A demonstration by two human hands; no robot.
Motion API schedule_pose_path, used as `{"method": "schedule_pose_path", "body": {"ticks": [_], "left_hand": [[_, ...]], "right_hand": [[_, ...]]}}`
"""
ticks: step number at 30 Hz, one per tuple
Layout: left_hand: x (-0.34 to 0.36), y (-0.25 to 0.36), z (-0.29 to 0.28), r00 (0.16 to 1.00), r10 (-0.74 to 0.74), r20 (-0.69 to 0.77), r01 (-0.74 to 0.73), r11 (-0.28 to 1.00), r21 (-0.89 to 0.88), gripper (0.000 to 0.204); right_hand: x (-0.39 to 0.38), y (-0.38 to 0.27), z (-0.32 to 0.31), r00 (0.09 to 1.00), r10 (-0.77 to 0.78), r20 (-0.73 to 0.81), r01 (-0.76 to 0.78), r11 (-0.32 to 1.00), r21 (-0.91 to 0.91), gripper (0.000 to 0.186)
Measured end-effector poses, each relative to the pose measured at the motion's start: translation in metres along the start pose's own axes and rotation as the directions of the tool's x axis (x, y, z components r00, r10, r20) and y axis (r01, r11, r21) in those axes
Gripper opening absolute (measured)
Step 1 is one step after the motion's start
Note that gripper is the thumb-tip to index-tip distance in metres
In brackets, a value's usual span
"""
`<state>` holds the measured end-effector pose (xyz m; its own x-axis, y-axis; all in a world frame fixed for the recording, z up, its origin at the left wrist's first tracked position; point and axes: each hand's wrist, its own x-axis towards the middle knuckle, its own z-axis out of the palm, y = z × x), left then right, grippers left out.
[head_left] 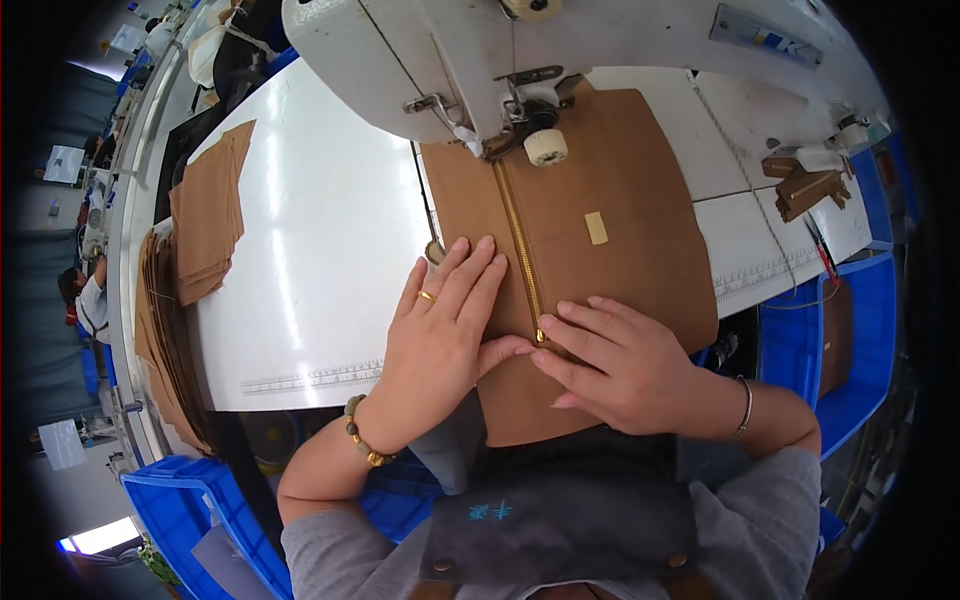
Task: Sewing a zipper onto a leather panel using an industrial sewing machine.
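Note:
A brown fabric panel (640,200) lies under the head of a white sewing machine (620,40), its near end hanging over the table edge. Down the panel runs a gold-toothed zipper (518,240), with its slider near the low end. My left hand (445,320) rests flat on the fabric left of the zipper, fingers stretched out and thumb by the slider. To the right, my right hand (630,365) presses on the panel, its fingers extended beside the zipper's near end. A small gold rectangular patch (596,228) shows on the panel.
Stacked brown fabric pieces (210,215) lie at the table's left, with more draped over its edge (165,330). Blue bins stand lower left (200,490) and right (865,340). Red-handled scissors (825,255) and small brown scraps (805,190) lie at the right.

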<state>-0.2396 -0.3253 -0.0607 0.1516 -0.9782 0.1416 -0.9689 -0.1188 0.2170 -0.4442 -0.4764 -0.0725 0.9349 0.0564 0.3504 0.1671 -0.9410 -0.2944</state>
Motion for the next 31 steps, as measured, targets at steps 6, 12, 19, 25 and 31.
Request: {"method": "schedule_pose_path", "body": {"ticks": [6,12,19,25,31], "left_hand": [[0.001,-0.006,0.002,1.000,0.025,-0.017,-0.026,0.998,-0.058,0.082],[0.001,-0.007,0.007,0.996,0.040,-0.082,-0.054,0.985,-0.163,0.091],[0.005,0.001,0.003,0.999,0.031,-0.042,-0.037,0.989,-0.140,0.096],[0.007,0.006,0.000,1.000,0.012,-0.015,-0.014,0.990,-0.141,0.094],[0.011,0.004,-0.003,0.998,0.055,0.019,-0.053,0.995,-0.088,0.091]], "right_hand": [[0.027,0.041,-0.008,0.989,0.114,-0.096,-0.114,0.993,0.000,0.072],[0.038,0.045,-0.005,0.997,0.066,0.027,-0.064,0.997,-0.046,0.084],[0.039,0.045,-0.007,0.999,0.015,0.046,-0.010,0.994,-0.107,0.085],[0.040,0.046,-0.012,0.996,0.017,0.083,-0.006,0.993,-0.121,0.085],[0.041,0.047,-0.012,0.994,0.006,0.109,0.010,0.990,-0.140,0.086]]}}
